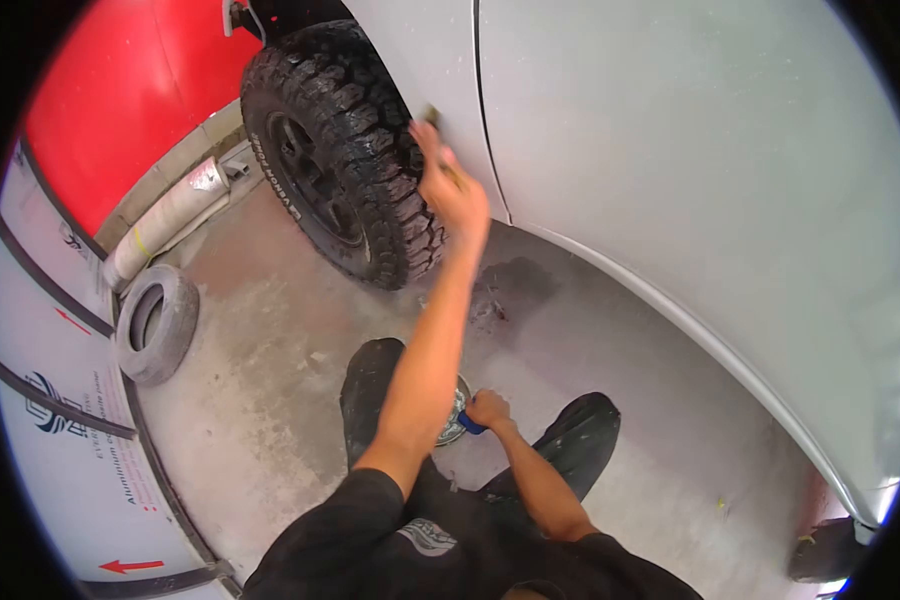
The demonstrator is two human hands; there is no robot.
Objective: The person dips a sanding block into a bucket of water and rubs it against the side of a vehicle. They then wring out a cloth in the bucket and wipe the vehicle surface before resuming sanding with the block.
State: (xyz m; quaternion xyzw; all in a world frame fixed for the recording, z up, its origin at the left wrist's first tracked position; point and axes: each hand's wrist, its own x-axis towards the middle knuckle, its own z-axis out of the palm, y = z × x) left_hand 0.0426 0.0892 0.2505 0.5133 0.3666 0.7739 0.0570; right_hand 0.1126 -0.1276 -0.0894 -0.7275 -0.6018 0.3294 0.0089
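Observation:
My left hand (455, 195) is raised against the lower part of a pale grey vehicle panel (670, 130), beside the tyre. A thin yellowish item (453, 177) shows between its fingers, partly hidden and blurred by motion, so I cannot make out what it is. Low between my knees, my right hand (488, 410) is closed on a blue object (472, 424) at the edge of a round container (452, 432). My left forearm hides part of that container.
A black off-road tyre (390, 190) stands left of the panel. A loose grey tyre (175, 330) and a wrapped roll (165, 225) lie by the printed panels (70, 430) on the left. A dark wet patch (520, 283) marks the floor under the vehicle.

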